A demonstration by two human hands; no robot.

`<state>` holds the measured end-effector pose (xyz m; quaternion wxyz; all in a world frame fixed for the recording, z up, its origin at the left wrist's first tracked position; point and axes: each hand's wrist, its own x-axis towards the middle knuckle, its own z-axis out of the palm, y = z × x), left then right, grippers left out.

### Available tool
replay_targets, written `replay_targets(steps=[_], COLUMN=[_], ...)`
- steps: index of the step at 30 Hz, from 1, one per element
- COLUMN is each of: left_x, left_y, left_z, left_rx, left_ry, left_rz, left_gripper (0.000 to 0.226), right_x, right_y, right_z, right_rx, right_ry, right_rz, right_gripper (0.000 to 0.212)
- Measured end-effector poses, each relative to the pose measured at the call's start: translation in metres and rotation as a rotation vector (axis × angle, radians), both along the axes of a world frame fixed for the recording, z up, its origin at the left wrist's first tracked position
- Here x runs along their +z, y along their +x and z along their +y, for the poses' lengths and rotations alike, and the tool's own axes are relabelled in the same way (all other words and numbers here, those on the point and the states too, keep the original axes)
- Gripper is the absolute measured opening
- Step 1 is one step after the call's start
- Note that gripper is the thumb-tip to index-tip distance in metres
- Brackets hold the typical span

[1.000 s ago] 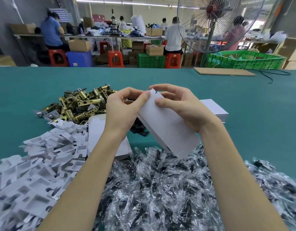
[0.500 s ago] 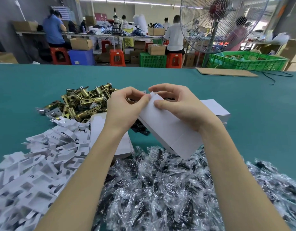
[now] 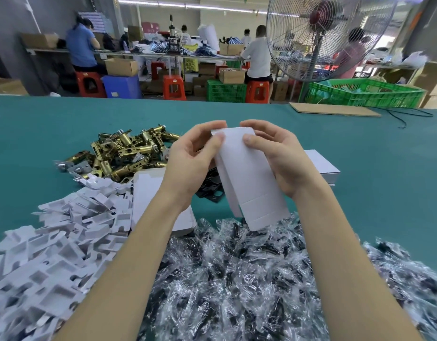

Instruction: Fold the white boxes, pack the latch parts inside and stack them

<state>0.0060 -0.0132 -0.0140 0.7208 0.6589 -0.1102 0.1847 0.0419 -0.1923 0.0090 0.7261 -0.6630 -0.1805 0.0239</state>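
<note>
- White card: the box (image 3: pixel 249 178), half formed, is held above the near middle of the tabletop (image 3: pixel 360 153), far end up, near end over the bags (image 3: pixel 237 279).
- Left hand (image 3: pixel 192 163): thumb on the box's upper face near the far left corner, fingers curled over the far edge; it grasps the box.
- Right hand (image 3: pixel 281 161): thumb on the same face at the far right corner, fingers wrapped behind the right wall; it too grasps the box.
- Step in hand, by judgement: closing the far end. The flap is not clearly seen, and whether it is tucked cannot be told.
- To do it well: square the tube first, keep both thumbs near the crease, press the flap along its whole fold, and support the walls from behind so that they do not bow.
- No latch part shows inside the box; packing seems not yet done.
- Just beyond and left of the hands: brass latches (image 3: pixel 129 153), heaped toward the far left.
- Under the left wrist: flat box blanks (image 3: pixel 148 193), stacked.
- Between wrist and box: black plates (image 3: pixel 211 190).
- Near left corner: white card inserts (image 3: pixel 52 242), a loose pile.
- Right of the right hand: a closed box (image 3: pixel 320 163) on the tabletop, the start of a stack by judgement.
</note>
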Motion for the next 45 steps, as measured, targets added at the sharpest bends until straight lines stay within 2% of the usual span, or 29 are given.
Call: replay_targets(steps=[7, 10, 14, 20, 25, 30, 32, 34, 36, 38, 40, 41, 45], left_x=[0.007, 0.009, 0.005, 0.002, -0.004, -0.011, -0.015, -0.018, -0.022, -0.026, -0.030, -0.032, -0.029], left_y=[-0.002, -0.003, -0.001, 0.000, 0.003, 0.006, 0.008, 0.010, 0.013, 0.016, 0.016, 0.016, 0.014], left_z=[0.015, 0.010, -0.001, -0.001, 0.005, 0.007, 0.006, 0.008, 0.012, 0.014, 0.013, 0.010, 0.009], left_rx=[-0.141, -0.145, -0.086, -0.039, -0.036, -0.088, -0.092, -0.091, -0.102, -0.080, -0.054, -0.058, -0.079], left_ry=[-0.137, -0.192, -0.082, -0.035, -0.074, -0.153, -0.177, -0.213, -0.307, -0.353, -0.257, -0.189, 0.085], left_rz=[0.162, 0.165, 0.139, 0.095, 0.180, 0.298, 0.349, 0.398, 0.428, 0.445, 0.469, 0.480, 0.476], left_gripper=[0.018, 0.017, 0.019, 0.014, 0.013, 0.012, 0.014, 0.019, 0.020, 0.023, 0.026, 0.027, 0.035], right_x=[0.000, 0.002, 0.002, 0.003, 0.000, -0.004, -0.005, -0.007, -0.009, -0.014, -0.020, -0.021, -0.030], right_y=[0.000, -0.001, -0.001, -0.001, -0.001, 0.001, 0.002, 0.005, 0.006, 0.007, 0.009, 0.010, 0.014], right_z=[0.000, 0.001, 0.002, 0.000, -0.002, 0.001, 0.002, 0.000, -0.008, -0.015, -0.014, -0.012, -0.012], right_rx=[0.020, -0.022, -0.104, -0.044, -0.020, -0.070, -0.065, 0.029, 0.229, 0.361, 0.263, 0.182, 0.087], right_ry=[-0.062, -0.067, -0.038, 0.056, -0.103, -0.107, -0.167, -0.137, -0.064, -0.213, -0.445, -0.474, -0.402], right_rz=[0.003, -0.007, 0.038, 0.081, 0.067, 0.100, 0.138, 0.158, 0.168, 0.058, -0.101, -0.128, -0.022], right_gripper=[0.026, 0.015, 0.007, 0.006, 0.015, 0.007, 0.012, 0.018, 0.033, 0.048, 0.043, 0.037, 0.023])
